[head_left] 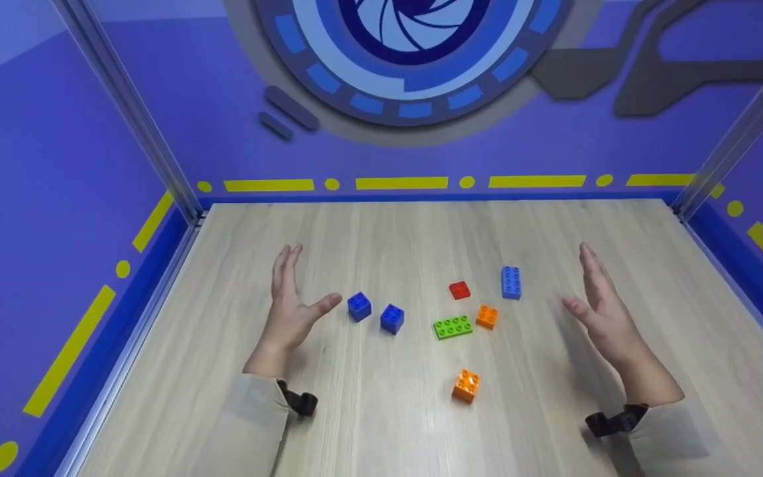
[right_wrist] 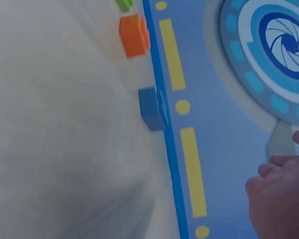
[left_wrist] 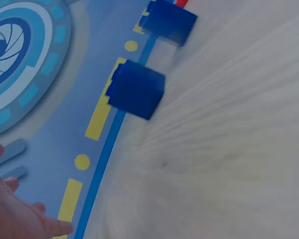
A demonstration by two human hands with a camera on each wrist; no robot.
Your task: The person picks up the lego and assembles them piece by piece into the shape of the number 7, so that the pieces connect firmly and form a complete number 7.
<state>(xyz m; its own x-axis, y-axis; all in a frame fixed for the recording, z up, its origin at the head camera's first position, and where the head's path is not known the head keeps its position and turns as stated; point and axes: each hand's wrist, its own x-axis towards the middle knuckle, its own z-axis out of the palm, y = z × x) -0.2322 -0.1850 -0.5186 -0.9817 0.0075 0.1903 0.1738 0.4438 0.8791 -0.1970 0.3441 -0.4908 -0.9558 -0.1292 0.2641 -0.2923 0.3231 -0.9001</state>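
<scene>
My left hand [head_left: 291, 318] is held over the left part of the table, fingers straight, thumb pointing right, holding nothing. Nearest to it is a dark blue brick [head_left: 359, 307], with a second dark blue brick [head_left: 392, 318] just to the right. On the other side my right hand [head_left: 607, 318] is raised with straight fingers and grips nothing. The light blue brick [head_left: 511, 283] is the closest thing to it. Between the hands lie a small red brick [head_left: 459, 290], a green brick [head_left: 453, 327], an orange brick [head_left: 487, 317] and, nearer the front, another orange brick [head_left: 465, 385].
A wooden tabletop [head_left: 368, 424] carries all the bricks. Purple printed panels [head_left: 368, 156] close off its back and both sides, with metal posts [head_left: 136, 106] at the corners. Each wrist wears a black strap [head_left: 620, 421] with a camera.
</scene>
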